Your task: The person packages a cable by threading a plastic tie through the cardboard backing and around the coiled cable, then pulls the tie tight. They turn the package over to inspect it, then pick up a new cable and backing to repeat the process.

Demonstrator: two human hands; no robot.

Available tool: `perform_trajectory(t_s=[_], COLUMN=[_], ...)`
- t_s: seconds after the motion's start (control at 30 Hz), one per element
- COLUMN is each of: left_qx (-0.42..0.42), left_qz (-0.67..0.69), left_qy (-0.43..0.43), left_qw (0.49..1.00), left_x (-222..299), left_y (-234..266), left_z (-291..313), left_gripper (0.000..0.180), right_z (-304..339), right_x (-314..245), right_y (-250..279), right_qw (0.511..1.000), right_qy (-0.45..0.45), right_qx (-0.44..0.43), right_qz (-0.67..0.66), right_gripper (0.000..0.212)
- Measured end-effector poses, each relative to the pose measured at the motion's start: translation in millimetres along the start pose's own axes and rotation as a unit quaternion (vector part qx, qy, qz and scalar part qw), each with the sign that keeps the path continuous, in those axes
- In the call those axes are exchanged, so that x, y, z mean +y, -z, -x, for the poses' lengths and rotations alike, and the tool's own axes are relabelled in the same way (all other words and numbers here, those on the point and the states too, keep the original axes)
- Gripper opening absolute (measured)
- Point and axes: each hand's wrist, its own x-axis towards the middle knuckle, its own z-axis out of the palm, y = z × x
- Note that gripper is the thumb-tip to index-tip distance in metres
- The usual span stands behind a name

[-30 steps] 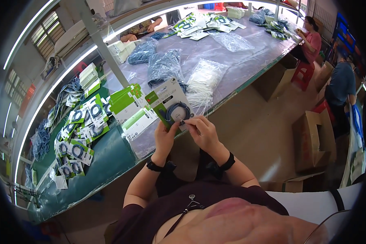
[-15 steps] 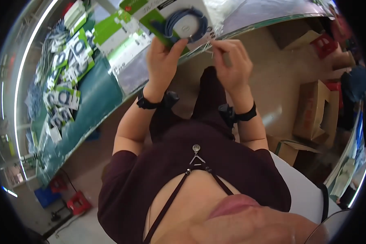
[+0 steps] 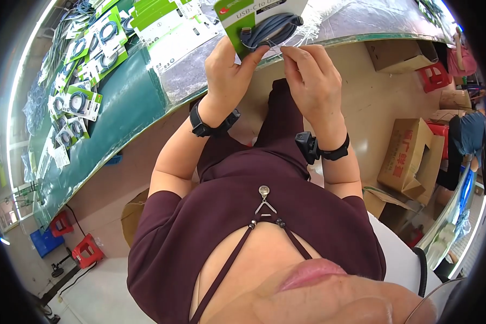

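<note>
My left hand [image 3: 229, 78] grips a green-and-white packaging card [image 3: 231, 20] at its lower edge, thumb in front. A coiled blue-grey cable [image 3: 275, 31] with a metal-tipped plug lies against the card's face. Just right of it, my right hand [image 3: 316, 78] pinches a thin pale strand [image 3: 275, 47] between thumb and forefinger, at the coil's lower edge. How the strand runs through the card is too small to make out. Both hands are above the table's near edge.
Carded cables [image 3: 105, 38] lie heaped on the green mat [image 3: 127, 100] at left. Flat printed cards [image 3: 175, 38] are stacked beside my left hand. Loose clear strands [image 3: 310, 29] lie behind the right hand. Cardboard boxes [image 3: 402, 156] and red stools [image 3: 434, 75] stand on the floor; another person [image 3: 461, 59] is far right.
The card and cable have tilted so the coil shows more edge-on. Both hands have shifted slightly right within the view, still at the card's lower edge.
</note>
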Motion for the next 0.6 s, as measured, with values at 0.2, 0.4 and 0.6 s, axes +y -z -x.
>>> perform_trajectory(t_s=[0.2, 0.4, 0.6], left_qx=[-0.019, -0.003, 0.0], left_qz=[-0.035, -0.058, -0.1], left_qy=[-0.018, -0.195, -0.28], left_qw=[0.999, 0.979, 0.955], left_x=[-1.8, -2.8, 7.0], left_y=[4.0, 4.0, 10.4], left_z=[2.5, -0.7, 2.8], left_gripper=[0.024, 0.02, 0.018], right_z=[-1.8, 16.8, 59.1], right_x=[-1.6, 2.1, -0.2], right_y=[-6.1, -4.2, -10.1], right_qw=[1.0, 0.998, 0.828], right_qy=[-0.005, -0.024, -0.306], right_qx=[-0.003, -0.053, -0.026], right_qz=[-0.001, -0.037, -0.47], right_gripper=[0.017, 0.019, 0.026])
